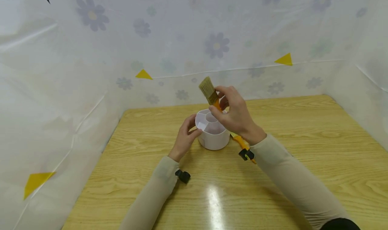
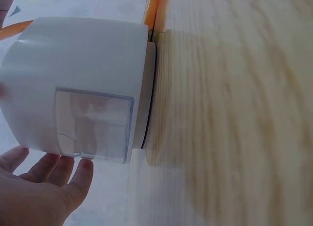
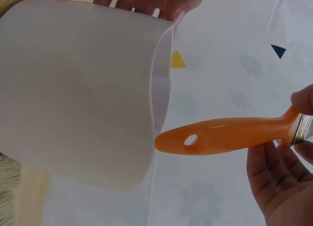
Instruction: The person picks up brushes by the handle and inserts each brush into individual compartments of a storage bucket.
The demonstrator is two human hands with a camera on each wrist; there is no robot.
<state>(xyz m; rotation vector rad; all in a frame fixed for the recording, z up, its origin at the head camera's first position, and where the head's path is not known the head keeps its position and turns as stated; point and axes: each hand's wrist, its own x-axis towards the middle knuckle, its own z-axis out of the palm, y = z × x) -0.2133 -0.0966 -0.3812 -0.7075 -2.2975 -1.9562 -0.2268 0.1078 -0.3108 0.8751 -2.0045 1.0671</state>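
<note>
A white round pen holder with compartments stands on the wooden table. My left hand holds its left side, thumb at the near rim and fingers along the outer wall. Those fingertips lie beside a clear window in the wall. Above the holder, my right hand pinches a paintbrush near its metal band. Its pale bristles point up and away, while the orange handle angles down, its end overlapping the rim in the right wrist view. A second orange-handled paintbrush lies right of the holder, partly behind my right wrist.
The wooden table reaches back to a flower-patterned plastic sheet. Similar sheeting hangs at both sides, with yellow triangles stuck on it. Small black cameras sit at my wrists.
</note>
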